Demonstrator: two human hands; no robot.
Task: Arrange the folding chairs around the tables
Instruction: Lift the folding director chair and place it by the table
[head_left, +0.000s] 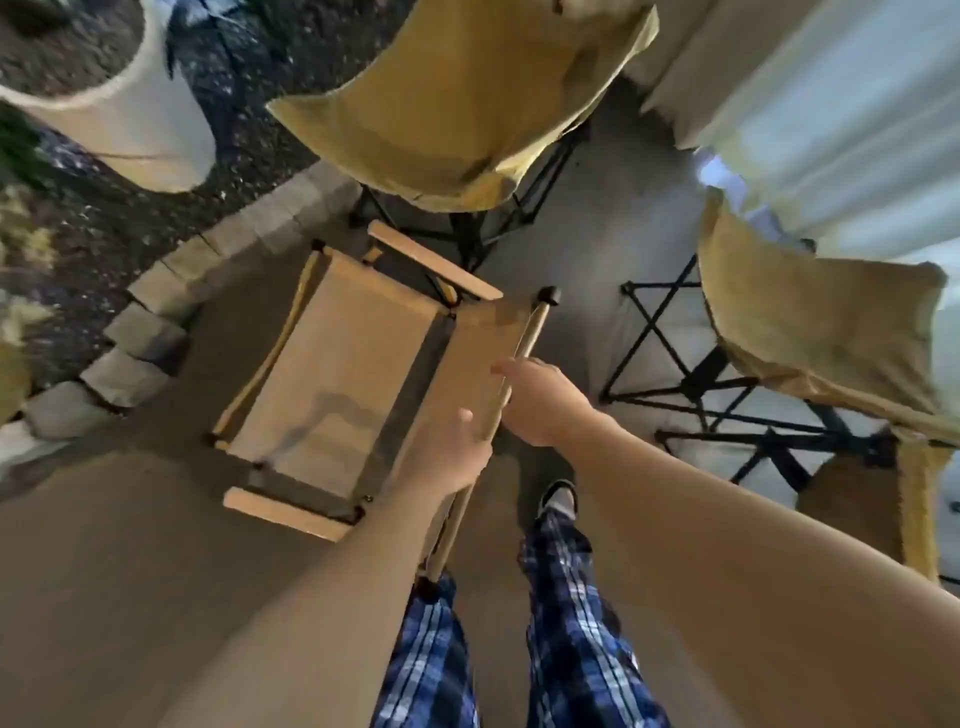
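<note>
A tan folding chair (332, 384) with a canvas seat and pale wooden arms stands on the patio just ahead of me, seen from above. Both of my hands hold the wooden top rail of its backrest. My left hand (457, 452) grips the rail lower down. My right hand (540, 400) grips it farther along, near the black end cap (549, 296). Two yellow fabric chairs on black crossed frames stand nearby, one ahead (457, 104) and one to the right (821, 332).
A brick edging (171, 291) borders gravel at the left, with a white planter pot (150, 124) on it. A white curtain or cloth (831, 93) hangs at the upper right. My legs in blue plaid trousers (566, 623) stand right behind the chair.
</note>
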